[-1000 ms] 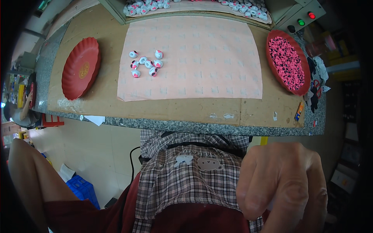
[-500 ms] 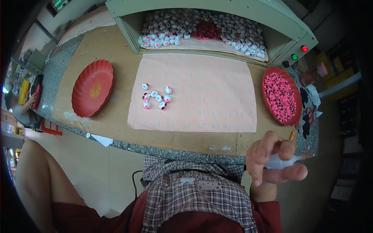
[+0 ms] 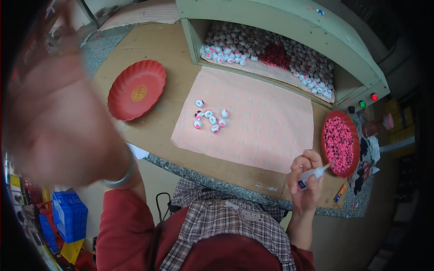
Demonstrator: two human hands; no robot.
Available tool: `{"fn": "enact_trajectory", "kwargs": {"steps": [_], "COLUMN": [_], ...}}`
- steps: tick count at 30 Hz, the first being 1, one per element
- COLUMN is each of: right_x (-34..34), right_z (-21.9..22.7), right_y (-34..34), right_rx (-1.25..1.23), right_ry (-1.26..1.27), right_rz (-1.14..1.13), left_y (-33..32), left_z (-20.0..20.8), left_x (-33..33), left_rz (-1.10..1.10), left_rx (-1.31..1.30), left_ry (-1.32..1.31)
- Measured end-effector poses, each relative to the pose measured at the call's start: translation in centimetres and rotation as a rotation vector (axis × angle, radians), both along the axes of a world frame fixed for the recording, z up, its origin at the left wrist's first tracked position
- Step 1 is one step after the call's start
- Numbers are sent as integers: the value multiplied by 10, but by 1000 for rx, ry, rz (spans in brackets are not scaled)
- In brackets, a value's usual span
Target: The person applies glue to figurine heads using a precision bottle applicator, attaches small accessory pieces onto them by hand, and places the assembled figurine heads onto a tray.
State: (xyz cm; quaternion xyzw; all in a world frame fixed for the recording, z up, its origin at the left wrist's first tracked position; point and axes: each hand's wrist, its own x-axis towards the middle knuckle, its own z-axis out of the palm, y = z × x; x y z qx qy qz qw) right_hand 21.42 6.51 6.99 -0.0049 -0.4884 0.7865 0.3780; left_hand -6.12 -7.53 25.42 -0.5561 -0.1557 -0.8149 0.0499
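Observation:
My right hand (image 3: 307, 177) is closed round a small white squeeze bottle (image 3: 311, 178), like a glue bottle, its narrow nozzle pointing up and right toward a red bowl (image 3: 356, 159) of small pink and black pieces (image 3: 339, 143). Large and blurred, my left hand (image 3: 63, 117) is raised close in at the left; its fingers look stretched upward and apart, and nothing shows in them. Several white beads (image 3: 213, 120) with pink and dark patches sit in a loose group on the left part of a pale pink cloth (image 3: 262, 131).
A scalloped red dish (image 3: 122, 97) with a gold emblem stands left of the cloth. Behind it, a green metal box (image 3: 280, 22) holds many white beads (image 3: 253, 38) and dark pink pieces (image 3: 275, 56). Scissors (image 3: 365, 169) and an orange-and-blue tube (image 3: 340, 192) lie at right.
My left hand has come into view, raised at the left. My right hand has turned, so the bottle now points up and right. The whole view has shifted and tilted.

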Motion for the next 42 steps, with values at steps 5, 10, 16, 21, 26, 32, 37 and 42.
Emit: {"fn": "enact_trajectory", "kwargs": {"steps": [5, 10, 16, 21, 26, 32, 37, 42], "right_x": [-17, -20, -19, -20, -20, -11, -10, -10], "right_z": [-14, -18, -28, -35, -34, -40, -35, -33], "right_y": [0, 11, 24, 24, 21, 29, 30, 24], "right_rx": [-23, 4, 73, 66, 35, -10, 31, 34], "right_ry": [-350, -502, -546, -554, -474, -280, -253, -191], "right_rz": [-155, -157, -136, -140, -195, -227, -290, -397], "left_y": [145, 228, 258, 268, 256, 185, 124, 95], "left_z": [-145, -233, -243, -236, -225, -186, -193, -210], "left_x": [-46, -85, -105, -102, -92, -15, 30, 48], "left_rz": [399, 718, 821, 849, 801, -439, -892, -1034], "left_rx": [-1074, -1023, -1024, -965, -820, -1172, -1153, -1155], "left_ry": [241, 785, 1106, 1322, 1109, -69, -462, -611]}}
